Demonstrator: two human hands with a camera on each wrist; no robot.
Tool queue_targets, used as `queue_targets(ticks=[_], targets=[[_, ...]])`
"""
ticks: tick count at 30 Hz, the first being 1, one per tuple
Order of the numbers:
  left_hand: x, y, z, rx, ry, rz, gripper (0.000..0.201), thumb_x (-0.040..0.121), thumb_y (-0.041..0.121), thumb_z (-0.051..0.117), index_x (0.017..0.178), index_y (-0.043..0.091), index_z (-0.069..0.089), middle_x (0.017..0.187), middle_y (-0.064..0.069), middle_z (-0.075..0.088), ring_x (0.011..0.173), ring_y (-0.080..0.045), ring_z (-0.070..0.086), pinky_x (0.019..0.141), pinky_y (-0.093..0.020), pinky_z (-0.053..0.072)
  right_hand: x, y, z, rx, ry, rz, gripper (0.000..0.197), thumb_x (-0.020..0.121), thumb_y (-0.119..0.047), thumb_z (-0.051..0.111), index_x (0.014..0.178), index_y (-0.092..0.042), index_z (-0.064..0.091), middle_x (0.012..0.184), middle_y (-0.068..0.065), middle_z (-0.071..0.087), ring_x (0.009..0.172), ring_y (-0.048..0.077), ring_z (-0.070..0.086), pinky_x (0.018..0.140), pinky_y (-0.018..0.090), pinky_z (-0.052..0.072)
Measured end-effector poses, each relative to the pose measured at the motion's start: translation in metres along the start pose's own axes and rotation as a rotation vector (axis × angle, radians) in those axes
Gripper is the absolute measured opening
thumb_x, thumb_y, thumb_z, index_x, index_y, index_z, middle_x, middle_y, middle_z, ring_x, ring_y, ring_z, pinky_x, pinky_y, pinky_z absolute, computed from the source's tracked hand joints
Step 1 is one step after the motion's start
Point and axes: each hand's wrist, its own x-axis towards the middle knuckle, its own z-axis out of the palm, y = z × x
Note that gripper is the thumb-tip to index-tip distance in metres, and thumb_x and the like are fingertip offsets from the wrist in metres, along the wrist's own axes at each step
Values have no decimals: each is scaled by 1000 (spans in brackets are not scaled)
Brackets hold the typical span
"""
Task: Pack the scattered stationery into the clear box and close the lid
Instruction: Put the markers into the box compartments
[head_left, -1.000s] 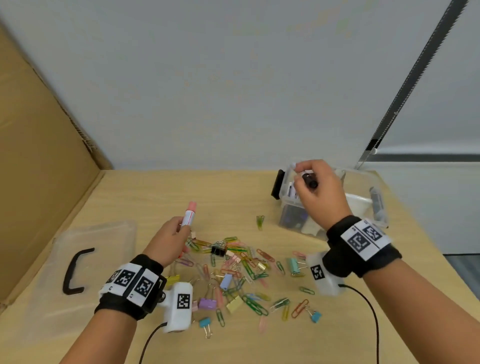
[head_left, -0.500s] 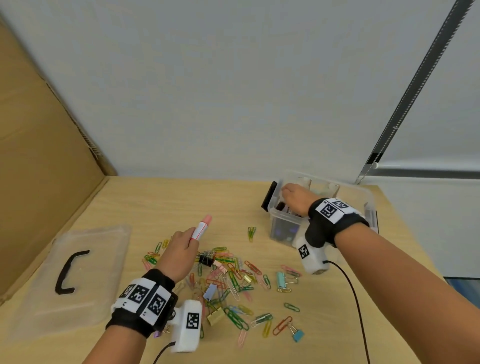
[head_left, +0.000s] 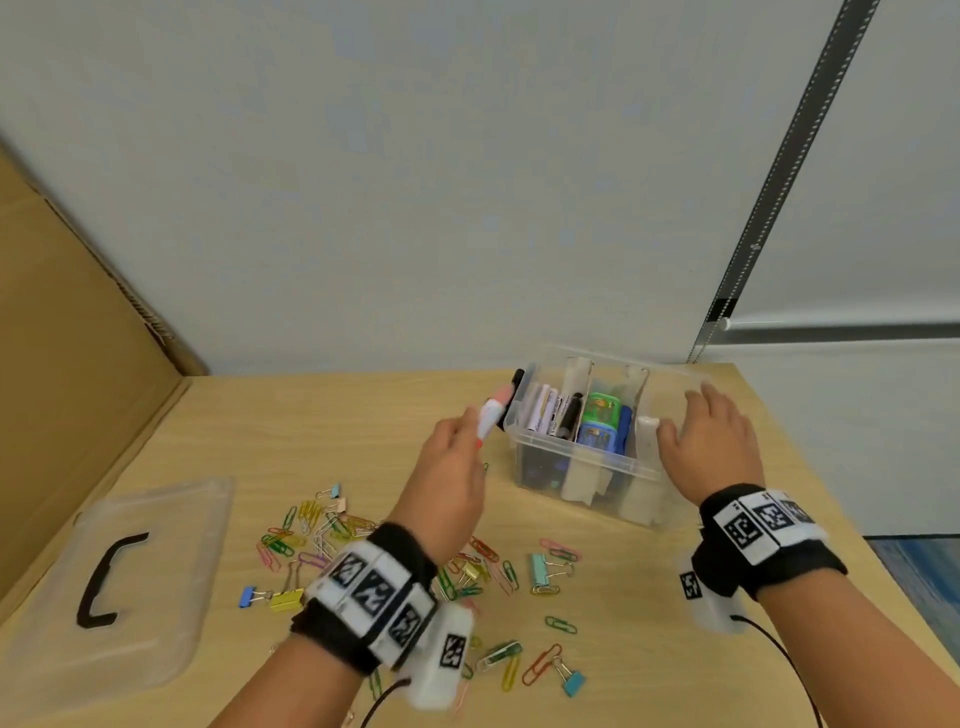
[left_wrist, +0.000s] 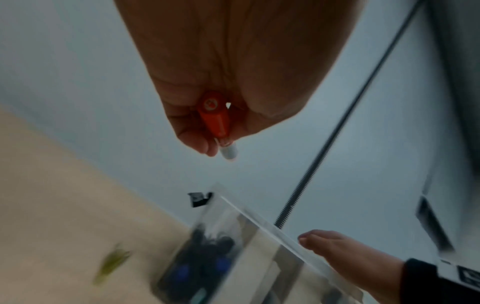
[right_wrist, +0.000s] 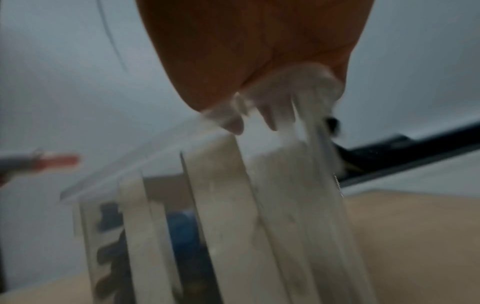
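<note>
The left hand holds a marker, white in the body with an orange cap, its fingers curled round it. The marker is tilted and its pink end points toward the left wall of the box, just beside the rim but still outside. In the left wrist view the same marker sits between the thumb and the fingers, with the orange end toward the camera. The right hand is at the right end of the box, fingers spread and fairly straight, and it grips nothing; whether it touches the rim I cannot tell from the head view. In the right wrist view the picture is blurred, and the fingers are seen through the clear plastic near the top edge of the box. The box stands open on the bench, in the far right part of it. It has white dividers, and inside are some markers on the left and a green and blue thing in the middle compartment. The lid, clear with a black handle, lies flat on the bench at the near left, well apart from the box. Many coloured paper clips and a few binder clips are scattered on the bench between the lid and the box, mostly under and around the left forearm.
</note>
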Motion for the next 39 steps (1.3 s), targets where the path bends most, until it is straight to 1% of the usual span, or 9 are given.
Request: queue_targets(ticks=[3,6,13,19,22,26,32,35,39], targets=[[36,33,22,155,-48,45,67,94,3,41,151,18,10,144,-6,31,123,-18,40,105,-28,39,-4,4,8,113,-75,43,56,96,-29,33,145,-2,29,159,10,12,146,28,11,118,42,18],[70,50,44,318,-115,36,69,91,-1,42,150,14,10,153,-12,21,137,-27,32,111,-38,36,-5,3,8,132,-77,46,56,96,-27,31,146,-3,27,160,8,9,147,27,9,118,40,17],[131,40,73,403,-435,-110,54,91,3,40,143,11,33,144,-15,39,130,-31,42,106,-43,40,-8,2,6,124,-87,41,58,96,-33,33,146,-6,27,161,7,6,147,26,7,118,39,15],[142,34,87,405,-457,-127,48,88,0,39,135,9,39,134,-17,45,113,-37,53,88,-42,47,-10,1,5,142,-89,50,57,95,-33,32,146,-7,28,161,6,6,147,25,6,117,39,17],[134,38,81,290,-390,-107,38,91,2,38,128,6,47,126,-18,54,115,-37,54,92,-41,45,-10,2,5,142,-89,49,57,95,-33,31,145,-6,29,161,5,6,147,25,6,116,38,18],[102,39,50,92,-158,21,44,100,19,35,144,12,36,147,-9,41,135,-23,39,111,-32,29,-8,3,6,143,-80,46,55,96,-32,30,145,-7,29,161,4,5,148,24,5,116,39,20],[25,-11,-1,119,66,79,38,97,28,42,134,21,48,133,5,51,123,-10,45,105,-29,37,-10,1,4,123,-45,24,57,92,-31,30,144,-8,31,159,12,12,146,33,10,118,49,18],[-7,-39,-3,207,-51,-1,29,97,31,43,123,24,55,119,8,55,109,-8,52,94,-26,44,-30,-18,-8,36,169,-219,52,90,-23,45,140,-13,37,157,13,18,145,36,14,118,50,15],[-28,-61,15,320,-322,-109,31,94,35,47,124,26,52,116,6,55,101,-11,57,87,-30,50,-85,-55,-3,247,145,-754,25,89,-21,50,113,-18,58,123,2,55,112,17,52,96,35,49]])
